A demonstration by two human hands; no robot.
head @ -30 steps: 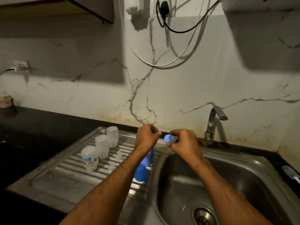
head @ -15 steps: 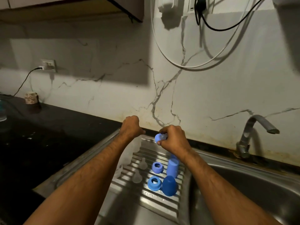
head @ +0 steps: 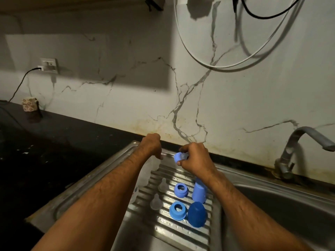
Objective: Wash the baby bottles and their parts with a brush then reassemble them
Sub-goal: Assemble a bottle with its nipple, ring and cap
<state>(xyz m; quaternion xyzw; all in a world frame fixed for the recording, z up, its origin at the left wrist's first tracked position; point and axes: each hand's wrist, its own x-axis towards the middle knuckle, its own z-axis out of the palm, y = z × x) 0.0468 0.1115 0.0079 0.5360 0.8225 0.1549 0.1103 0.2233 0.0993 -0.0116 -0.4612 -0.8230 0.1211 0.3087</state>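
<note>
In the middle of the frame, the right hand (head: 194,158) pinches a blue ring (head: 178,157) with a clear nipple above the drainboard (head: 183,230). The left hand (head: 151,145) is curled; whether it holds anything cannot be told. Two more blue rings (head: 178,211) lie lower down.

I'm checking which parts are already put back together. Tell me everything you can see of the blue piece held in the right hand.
The blue ring is a small, matte plastic-looking collar with a clear, translucent teat seated in its opening. The right hand grips it with curled fingers and thumb, holding it tilted, opening towards the left, above the far end of the ribbed steel draining board. Only that hand touches it; part of it is hidden by the fingers.
</note>
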